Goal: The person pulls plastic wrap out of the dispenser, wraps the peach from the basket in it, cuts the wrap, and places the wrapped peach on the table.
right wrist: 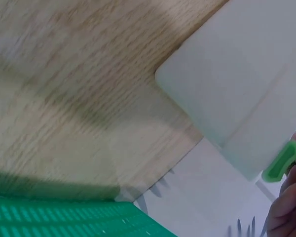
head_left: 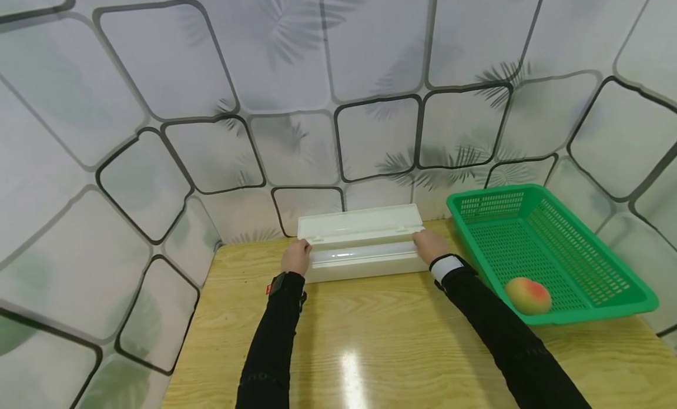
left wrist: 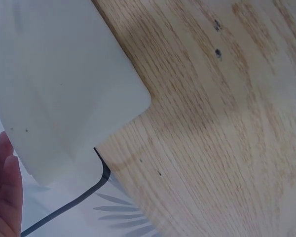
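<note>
A long white box, likely a cling film dispenser, lies near the back of the table with its lid raised. Inside it runs a shiny pale roll. My left hand grips the box's left end, near the lid corner; in the left wrist view its fingers curl by the box's edge. At the right end my right hand grips the box. A small green piece shows beside its fingers in the right wrist view. The thumbs' contact is partly hidden.
To the right stands a green plastic basket with a peach in its near corner. The wooden table meets a patterned wall behind the box.
</note>
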Available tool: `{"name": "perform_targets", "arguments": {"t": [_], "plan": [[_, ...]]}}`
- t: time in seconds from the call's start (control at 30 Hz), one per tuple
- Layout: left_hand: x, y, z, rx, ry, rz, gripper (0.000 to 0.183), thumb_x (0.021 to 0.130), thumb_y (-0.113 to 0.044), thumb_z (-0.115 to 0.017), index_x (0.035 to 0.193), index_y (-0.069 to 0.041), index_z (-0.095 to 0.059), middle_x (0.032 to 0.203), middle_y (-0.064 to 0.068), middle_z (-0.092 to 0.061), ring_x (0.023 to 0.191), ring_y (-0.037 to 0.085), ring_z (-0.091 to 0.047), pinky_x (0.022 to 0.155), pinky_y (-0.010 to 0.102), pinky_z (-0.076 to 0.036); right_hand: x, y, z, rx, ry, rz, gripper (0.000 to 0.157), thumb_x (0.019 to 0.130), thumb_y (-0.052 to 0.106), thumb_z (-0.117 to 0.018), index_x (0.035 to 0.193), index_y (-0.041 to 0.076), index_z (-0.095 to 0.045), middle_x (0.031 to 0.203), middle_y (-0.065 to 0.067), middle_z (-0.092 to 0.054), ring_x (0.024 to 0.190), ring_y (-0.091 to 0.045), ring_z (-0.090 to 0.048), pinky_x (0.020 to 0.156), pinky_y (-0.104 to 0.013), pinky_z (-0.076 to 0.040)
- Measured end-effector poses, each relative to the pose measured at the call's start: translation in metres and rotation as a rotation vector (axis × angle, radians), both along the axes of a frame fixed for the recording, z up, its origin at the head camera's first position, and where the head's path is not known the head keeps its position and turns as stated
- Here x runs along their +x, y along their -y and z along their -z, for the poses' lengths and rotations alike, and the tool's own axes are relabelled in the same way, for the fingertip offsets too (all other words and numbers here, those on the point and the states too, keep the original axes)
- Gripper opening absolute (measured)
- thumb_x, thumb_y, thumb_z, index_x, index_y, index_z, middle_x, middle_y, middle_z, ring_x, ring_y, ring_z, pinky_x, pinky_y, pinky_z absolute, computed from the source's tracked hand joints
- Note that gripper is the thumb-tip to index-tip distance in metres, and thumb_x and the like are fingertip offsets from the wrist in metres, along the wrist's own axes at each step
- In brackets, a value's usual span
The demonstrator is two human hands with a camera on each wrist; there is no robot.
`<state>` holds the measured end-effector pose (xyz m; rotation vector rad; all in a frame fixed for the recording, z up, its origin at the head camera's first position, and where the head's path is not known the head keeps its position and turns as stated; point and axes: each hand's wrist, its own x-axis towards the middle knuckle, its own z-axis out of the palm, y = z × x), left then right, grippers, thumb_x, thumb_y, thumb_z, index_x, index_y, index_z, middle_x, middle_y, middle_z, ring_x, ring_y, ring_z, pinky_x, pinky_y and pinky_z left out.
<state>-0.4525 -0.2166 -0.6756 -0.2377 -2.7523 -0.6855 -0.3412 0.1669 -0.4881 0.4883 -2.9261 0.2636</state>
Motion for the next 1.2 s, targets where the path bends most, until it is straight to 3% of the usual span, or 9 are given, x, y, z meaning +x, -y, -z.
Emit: {"name": "perform_targets", "arguments": {"t": [0.1, 0.27, 0.4, 0.57, 0.73, 0.87, 0.93, 1.07, 1.2], "plan": [[-0.031, 0.014, 0.049, -0.019, -0.077, 0.002, 0.035, 0.084, -0.053, -0.04, 0.085, -0.024, -0.059, 0.077, -0.004, -0.05, 0.066, 0.015, -0.046, 0.058, 0.029, -0.04, 0.001, -0.001, -0.001, 0.007, -0.011, 0.006, 0.014, 0.078, -0.007, -0.058, 0.068, 0.002, -0.062, 0.067, -0.011, -0.061, 0.061, -0.025, -0.058, 0.052, -0.034, -0.046], [-0.082, 0.037, 0.119, -0.014, 0.004, -0.005, 0.027, 0.082, -0.055, -0.041, 0.087, -0.033, -0.057, 0.079, -0.01, -0.051, 0.068, 0.012, -0.048, 0.06, 0.032, -0.041, 0.001, -0.003, -0.002, 0.023, -0.036, 0.007, 0.008, 0.077, -0.006, -0.06, 0.073, 0.001, -0.061, 0.071, -0.013, -0.062, 0.062, -0.026, -0.059, 0.054, -0.035, -0.048], [-0.096, 0.042, 0.13, -0.001, 0.089, -0.013, 0.022, 0.084, -0.044, -0.05, 0.093, -0.027, -0.06, 0.083, -0.004, -0.055, 0.07, 0.018, -0.051, 0.06, 0.036, -0.042, -0.001, -0.004, -0.002, 0.028, -0.06, 0.001, 0.009, 0.077, -0.007, -0.06, 0.075, 0.001, -0.058, 0.07, -0.013, -0.062, 0.061, -0.026, -0.059, 0.054, -0.036, -0.048], [-0.06, 0.029, 0.076, 0.048, 0.091, -0.009, 0.028, 0.085, -0.047, -0.043, 0.091, -0.025, -0.058, 0.079, -0.004, -0.055, 0.068, 0.014, -0.052, 0.058, 0.033, -0.043, -0.005, -0.006, -0.007, 0.013, -0.043, -0.026, 0.013, 0.074, -0.012, -0.06, 0.073, 0.001, -0.056, 0.068, -0.013, -0.06, 0.059, -0.027, -0.057, 0.052, -0.037, -0.046], [-0.001, 0.005, -0.013, 0.091, 0.105, -0.005, 0.024, 0.088, -0.038, -0.046, 0.09, -0.017, -0.059, 0.08, 0.001, -0.058, 0.066, 0.016, -0.055, 0.056, 0.033, -0.044, -0.009, -0.007, -0.012, -0.008, -0.001, -0.052, 0.014, 0.074, -0.013, -0.059, 0.075, 0.0, -0.055, 0.069, -0.013, -0.059, 0.06, -0.027, -0.057, 0.053, -0.036, -0.046], [0.025, -0.009, -0.064, 0.13, 0.137, 0.002, 0.022, 0.089, -0.03, -0.048, 0.09, -0.011, -0.059, 0.08, 0.007, -0.06, 0.067, 0.019, -0.057, 0.056, 0.033, -0.045, -0.012, -0.009, -0.016, -0.033, 0.022, -0.066, 0.013, 0.076, -0.013, -0.057, 0.08, -0.001, -0.053, 0.071, -0.013, -0.058, 0.061, -0.027, -0.056, 0.055, -0.036, -0.047], [0.03, -0.011, -0.074, 0.151, 0.138, 0.007, 0.023, 0.089, -0.031, -0.047, 0.09, -0.011, -0.059, 0.079, 0.006, -0.06, 0.069, 0.019, -0.057, 0.058, 0.033, -0.045, -0.012, -0.009, -0.019, -0.052, 0.022, -0.068, 0.013, 0.077, -0.014, -0.056, 0.081, -0.002, -0.053, 0.072, -0.014, -0.058, 0.062, -0.027, -0.056, 0.056, -0.037, -0.047], [0.019, -0.005, -0.067, 0.148, 0.052, 0.014, 0.027, 0.087, -0.039, -0.045, 0.085, -0.016, -0.058, 0.074, 0.0, -0.057, 0.063, 0.013, -0.055, 0.054, 0.029, -0.043, -0.011, -0.009, -0.027, -0.068, -0.001, -0.069, 0.014, 0.075, -0.015, -0.056, 0.079, -0.001, -0.053, 0.07, -0.013, -0.056, 0.059, -0.025, -0.054, 0.055, -0.036, -0.045], [0.025, -0.006, -0.082, 0.182, 0.093, 0.02, 0.027, 0.089, -0.034, -0.046, 0.091, -0.011, -0.059, 0.081, 0.007, -0.06, 0.069, 0.018, -0.058, 0.059, 0.031, -0.045, -0.009, -0.009, -0.034, -0.076, -0.024, -0.066, 0.015, 0.075, -0.017, -0.053, 0.077, -0.002, -0.053, 0.063, -0.01, -0.052, 0.053, -0.02, -0.047, 0.052, -0.033, -0.04]]}}
